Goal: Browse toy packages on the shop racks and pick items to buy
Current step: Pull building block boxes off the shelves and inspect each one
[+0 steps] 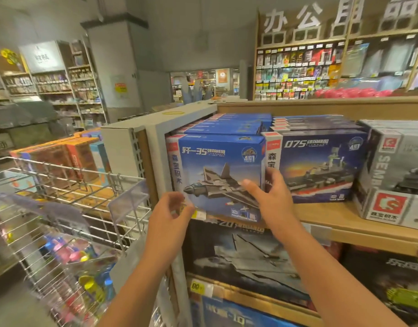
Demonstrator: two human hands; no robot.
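Fingers of the right hand spread loosely over the lower right corner of the blue jet box, thumb on its printed front and fingertips at its right edge; whether they actually clasp it cannot be told. The left hand hovers at the box's lower left corner with fingers half curled and blurred, and contact there is unclear. This glossy cardboard box, rectangular and printed with a grey fighter plane, stands upright at the left end of the wooden shelf, with identical boxes stacked behind it. Touching its right side is the blue warship box, and beyond that a grey tank box. Below the shelf lies a dark aircraft box above yellow price tags. To the left a wire rack of thin metal rods holds small bright toys. Behind, stationery racks line the shop wall under large white signage.
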